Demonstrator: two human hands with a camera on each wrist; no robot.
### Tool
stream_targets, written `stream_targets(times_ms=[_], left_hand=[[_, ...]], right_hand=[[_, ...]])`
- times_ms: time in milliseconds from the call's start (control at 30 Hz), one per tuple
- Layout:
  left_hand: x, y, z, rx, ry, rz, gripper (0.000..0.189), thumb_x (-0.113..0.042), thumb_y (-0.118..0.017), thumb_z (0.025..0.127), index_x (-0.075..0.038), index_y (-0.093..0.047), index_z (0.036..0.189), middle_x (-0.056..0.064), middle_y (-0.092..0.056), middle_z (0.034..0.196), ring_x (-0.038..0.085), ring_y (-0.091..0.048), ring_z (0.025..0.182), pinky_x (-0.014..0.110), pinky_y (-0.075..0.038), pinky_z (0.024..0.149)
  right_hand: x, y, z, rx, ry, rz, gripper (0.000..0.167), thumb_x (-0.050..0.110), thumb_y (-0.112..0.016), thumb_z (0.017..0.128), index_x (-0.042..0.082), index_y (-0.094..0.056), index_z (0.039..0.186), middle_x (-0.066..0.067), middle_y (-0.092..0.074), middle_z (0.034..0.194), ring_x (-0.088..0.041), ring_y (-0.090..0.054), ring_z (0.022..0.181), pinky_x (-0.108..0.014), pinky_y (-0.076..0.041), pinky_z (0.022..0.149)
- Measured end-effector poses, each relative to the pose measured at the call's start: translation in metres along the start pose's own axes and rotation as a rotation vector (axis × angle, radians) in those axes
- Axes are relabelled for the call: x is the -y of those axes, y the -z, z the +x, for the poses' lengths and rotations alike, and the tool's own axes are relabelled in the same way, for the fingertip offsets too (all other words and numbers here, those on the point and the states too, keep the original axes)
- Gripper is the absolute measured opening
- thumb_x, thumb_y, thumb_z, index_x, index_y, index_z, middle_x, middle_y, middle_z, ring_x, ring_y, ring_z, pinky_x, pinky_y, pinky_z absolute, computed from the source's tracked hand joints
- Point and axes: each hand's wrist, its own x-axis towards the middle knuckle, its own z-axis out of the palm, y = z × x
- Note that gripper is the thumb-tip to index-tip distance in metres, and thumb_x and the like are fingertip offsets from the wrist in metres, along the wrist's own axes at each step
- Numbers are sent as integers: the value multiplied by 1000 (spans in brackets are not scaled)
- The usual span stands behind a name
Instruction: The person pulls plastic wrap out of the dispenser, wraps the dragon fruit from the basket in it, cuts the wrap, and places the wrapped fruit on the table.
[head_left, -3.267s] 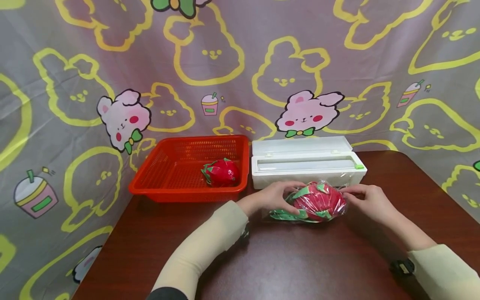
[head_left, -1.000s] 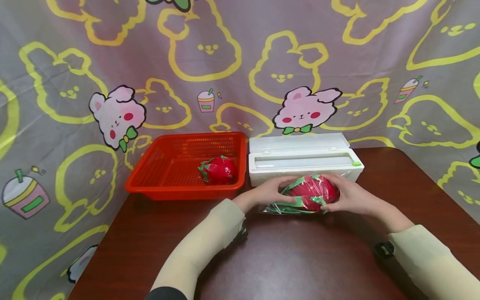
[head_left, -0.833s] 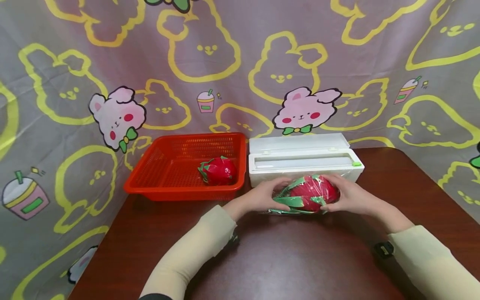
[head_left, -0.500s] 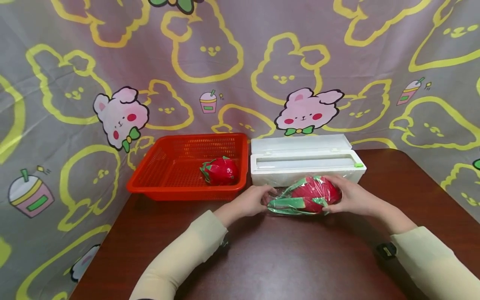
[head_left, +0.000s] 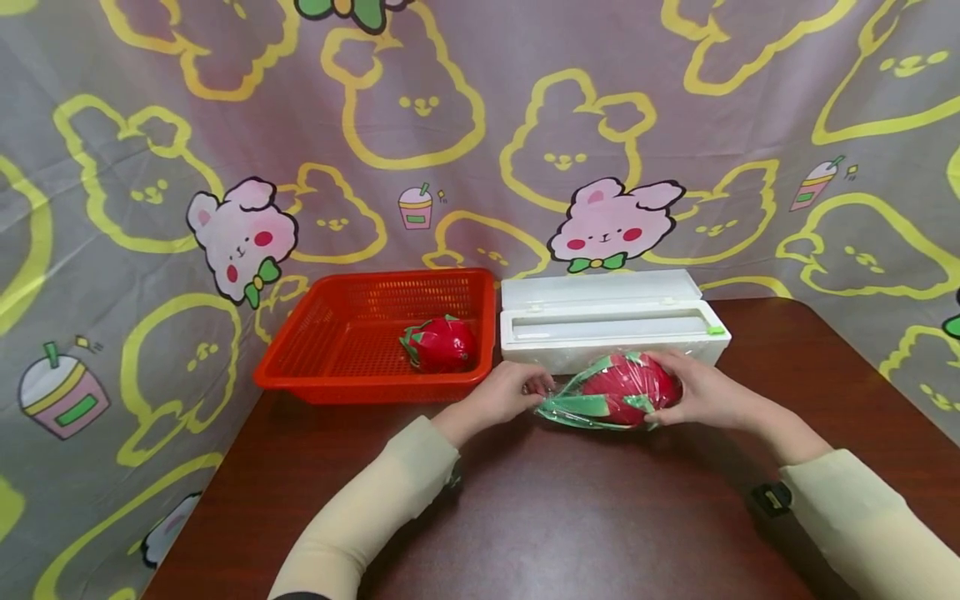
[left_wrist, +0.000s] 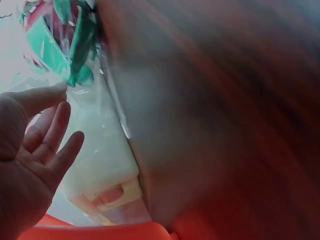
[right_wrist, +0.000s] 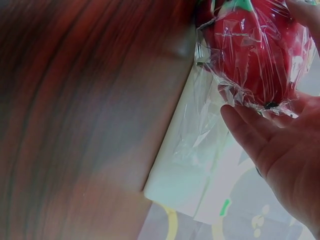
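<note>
A red dragon fruit (head_left: 626, 385) with green leaf tips, wrapped in clear cling film (right_wrist: 245, 45), lies in front of the white box on the table. My right hand (head_left: 701, 396) grips its rounded right end, thumb at the front and fingers behind. At the leafy left end, my left hand (head_left: 510, 393) pinches the loose cling film with thumb and forefinger beside the leaf tips. In the left wrist view its other fingers (left_wrist: 70, 150) stand loosely bent. Film also shows over the white box in the right wrist view.
A white cling film dispenser box (head_left: 615, 333) stands behind the fruit, lid raised, with a green slider (head_left: 716, 331) at its right end. Left of it, an orange-red basket (head_left: 300, 382) contains another dragon fruit (head_left: 442, 343). A patterned curtain (head_left: 480, 125) hangs behind the table.
My right hand has moved from pinching film at the right end to gripping the fruit. My left hand has slid off the fruit, leftward to the film by the leaf tips.
</note>
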Motion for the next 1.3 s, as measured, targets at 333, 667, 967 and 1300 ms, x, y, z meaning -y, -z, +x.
stream_targets(times_ms=[333,667,967,1300], left_hand=[[3,-5,3,-11,102,-42,4,-13,-76,85,-11,-74,87,-6,-69,78,7,-58,72,19,-48,69],[1,-11,5,-24,141,-232,9,-4,-72,87,-7,-77,94,0,-73,88,6,-64,80,18,-50,75],[-11,-14,14,-79,102,-44,14,-10,-69,90,-9,-70,104,0,-70,97,7,-61,86,19,-49,79],[-34,-15,38,95,-101,-30,89,-41,-81,77,-31,-31,150,-8,-41,146,6,-38,129,28,-43,98]], right_hand=[[-1,2,-1,-2,-5,-11,91,35,-90,66,5,-43,138,-13,-47,126,-31,-47,112,-39,-53,78],[-4,-2,1,-11,15,-20,91,37,-89,66,4,-44,138,-13,-49,126,-31,-48,111,-42,-52,80],[-3,-4,2,-10,18,-28,91,37,-90,65,5,-45,138,-12,-49,125,-29,-48,111,-39,-53,80],[-1,-2,4,-9,25,-18,89,36,-90,66,6,-46,138,-12,-49,125,-29,-49,110,-37,-53,79]])
